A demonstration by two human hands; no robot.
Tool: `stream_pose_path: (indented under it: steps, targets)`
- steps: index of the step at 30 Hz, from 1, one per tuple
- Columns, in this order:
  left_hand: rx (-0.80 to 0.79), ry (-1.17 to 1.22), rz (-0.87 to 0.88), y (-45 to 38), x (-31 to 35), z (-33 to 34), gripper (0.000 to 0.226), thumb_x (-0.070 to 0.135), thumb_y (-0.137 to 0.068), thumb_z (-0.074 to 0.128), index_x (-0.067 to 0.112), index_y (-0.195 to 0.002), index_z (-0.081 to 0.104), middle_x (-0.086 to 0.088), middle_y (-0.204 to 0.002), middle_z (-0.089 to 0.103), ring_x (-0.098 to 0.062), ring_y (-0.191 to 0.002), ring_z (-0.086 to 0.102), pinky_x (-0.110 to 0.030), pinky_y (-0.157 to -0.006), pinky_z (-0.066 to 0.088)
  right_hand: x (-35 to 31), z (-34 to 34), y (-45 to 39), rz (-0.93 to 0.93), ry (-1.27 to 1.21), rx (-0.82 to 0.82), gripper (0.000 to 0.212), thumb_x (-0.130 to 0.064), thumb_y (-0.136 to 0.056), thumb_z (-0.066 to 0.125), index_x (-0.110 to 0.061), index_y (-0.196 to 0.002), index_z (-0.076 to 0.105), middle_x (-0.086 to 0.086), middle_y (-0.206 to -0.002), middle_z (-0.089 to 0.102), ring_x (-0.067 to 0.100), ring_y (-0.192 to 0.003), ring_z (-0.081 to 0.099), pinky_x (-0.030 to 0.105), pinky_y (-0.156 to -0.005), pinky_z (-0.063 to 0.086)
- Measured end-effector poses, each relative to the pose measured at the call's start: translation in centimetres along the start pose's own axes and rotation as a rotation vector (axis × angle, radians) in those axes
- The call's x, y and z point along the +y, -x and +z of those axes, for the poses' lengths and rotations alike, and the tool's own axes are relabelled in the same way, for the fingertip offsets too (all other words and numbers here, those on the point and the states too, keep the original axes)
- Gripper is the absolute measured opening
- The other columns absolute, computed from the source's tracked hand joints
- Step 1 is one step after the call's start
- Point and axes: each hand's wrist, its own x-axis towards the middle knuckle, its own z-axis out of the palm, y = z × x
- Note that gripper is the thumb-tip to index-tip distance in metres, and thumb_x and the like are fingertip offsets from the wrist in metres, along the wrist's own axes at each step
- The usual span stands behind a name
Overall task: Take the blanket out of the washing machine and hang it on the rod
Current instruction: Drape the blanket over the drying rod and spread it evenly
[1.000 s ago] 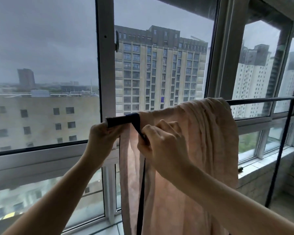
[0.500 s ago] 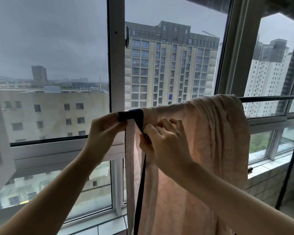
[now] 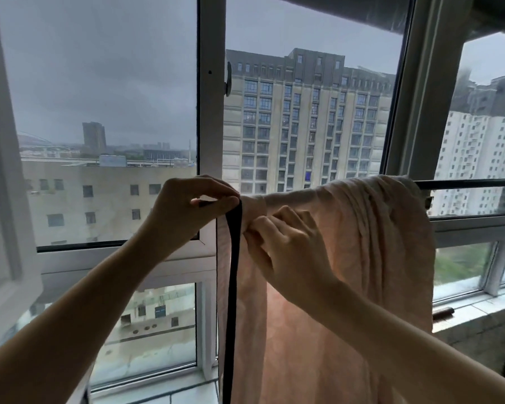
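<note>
Both forearms reach up and forward from the bottom corners of the view toward the rod (image 3: 467,184). The left hand (image 3: 187,208) sits at the blanket's left end, wrist bent, its thumb and fingers curled together and pinching the top of the dark edge band (image 3: 234,258) where it crosses the rod. The right hand (image 3: 289,246) is just to the right and a little lower, back of the hand toward the camera, its fingers curled into the pale pink cloth beside the band and gripping a fold of it.

The blanket (image 3: 362,258) is draped over the rod in front of the window (image 3: 210,112), bunched in thick folds at its right side, with the dark band hanging straight down along its left edge. The bare rod shows only to the right of the cloth.

Compared with half a second ago, the left hand has closed further over the rod's left end, so the short dark stretch that showed beyond its fingers is now hidden. The band now drops straight from the left fingers instead of slanting toward the right hand. The right hand has shifted slightly right of the band. The blanket's bunched right part has kept its place
</note>
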Motion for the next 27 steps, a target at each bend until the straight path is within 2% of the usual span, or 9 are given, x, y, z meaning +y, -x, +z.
stream_pose_path:
  steps: [4,10,16,21,23,27]
  targets:
    - [-0.005,-0.248,0.03,-0.4,1.1,0.3,0.012,0.014,-0.081,0.07,0.018,-0.092,0.073,0.006,-0.088,0.069,-0.008,-0.08,0.068,-0.018,-0.073,0.055,1.7,-0.5,-0.4,-0.059,-0.014,-0.008,0.02,-0.027,-0.094,0.054,-0.015,-0.083,0.065,-0.004,-0.074,0.066,0.017,-0.077,0.058,0.041,-0.072,0.049]
    - [0.041,-0.666,0.098,-1.2,3.4,2.1,0.008,0.023,-0.083,0.071,0.017,-0.087,0.073,0.006,-0.085,0.067,-0.009,-0.075,0.062,-0.03,-0.07,0.055,5.8,-3.1,-1.2,-0.157,-0.017,-0.047,0.023,-0.028,-0.094,0.05,-0.014,-0.081,0.063,-0.002,-0.075,0.066,0.019,-0.079,0.058,0.041,-0.073,0.05]
    - [-0.029,-0.797,0.106,-2.1,5.8,6.4,0.013,0.021,-0.085,0.069,0.014,-0.095,0.074,0.0,-0.091,0.069,-0.008,-0.076,0.061,-0.022,-0.069,0.051,10.0,-5.8,-1.2,-0.288,-0.001,-0.028,0.027,-0.028,-0.092,0.046,-0.012,-0.08,0.064,0.001,-0.074,0.067,0.022,-0.079,0.059,0.039,-0.068,0.051]
    - [-0.07,-0.796,0.037,-3.3,6.3,8.3,0.013,0.015,-0.087,0.068,0.012,-0.099,0.073,-0.002,-0.094,0.07,-0.01,-0.077,0.066,-0.022,-0.073,0.054,13.6,-6.6,-1.7,-0.405,0.028,-0.059,0.009,-0.019,-0.086,0.065,-0.01,-0.084,0.065,0.003,-0.076,0.066,0.024,-0.081,0.059,0.041,-0.067,0.052]
    - [-0.075,-0.787,0.007,-3.6,6.5,8.7,0.014,0.012,-0.087,0.067,0.011,-0.1,0.073,-0.003,-0.094,0.07,-0.011,-0.077,0.066,-0.025,-0.074,0.056,14.8,-6.6,-2.1,-0.456,0.047,-0.075,0.009,-0.016,-0.081,0.073,-0.01,-0.085,0.067,0.003,-0.075,0.065,0.023,-0.079,0.059,0.038,-0.068,0.052]
    - [-0.051,-0.789,-0.025,-3.6,6.5,9.0,0.016,0.01,-0.088,0.066,0.01,-0.103,0.073,-0.004,-0.096,0.07,-0.012,-0.08,0.066,-0.027,-0.077,0.056,15.9,-5.7,-3.2,-0.563,0.047,-0.127,0.009,-0.011,-0.08,0.073,-0.01,-0.083,0.065,0.004,-0.077,0.062,0.022,-0.082,0.057,0.035,-0.072,0.052]
